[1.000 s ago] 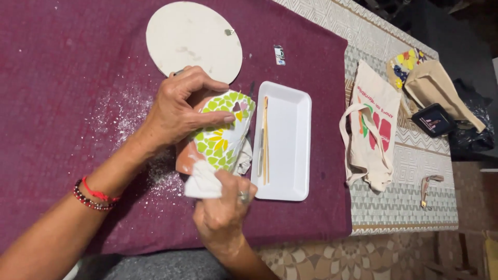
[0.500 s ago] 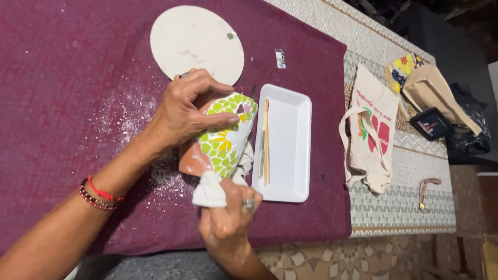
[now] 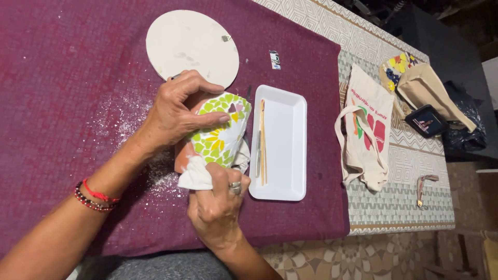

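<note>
Seen from the head camera, the person's left hand (image 3: 176,111) wraps over the top of a clay pot (image 3: 215,135) that lies on its side on a dark red cloth (image 3: 67,72), the fingers closed around its rim end and the thumb across its tiled face. The pot is covered with green, yellow and white mosaic pieces, with bare terracotta showing at its near edge. The right hand (image 3: 218,205), which wears a ring, is closed on a white rag (image 3: 196,175) and presses it against the lower side of the pot. Pale dust is scattered on the cloth just left of the pot. Just to the right of the pot sits a white tray (image 3: 282,171), and along its left inner edge lie thin wooden sticks (image 3: 262,140) beside a slim metal tool. Beyond the left hand a round white disc (image 3: 192,46) rests flat on the cloth, its near edge almost touching the knuckles. A small dark and white object lies near the cloth's far edge. Farther right, on a patterned tablecloth (image 3: 404,207), lies a cream tote bag (image 3: 365,135) with coloured print, well apart from the hands. The left wrist carries red and dark bracelets (image 3: 93,196).
</note>
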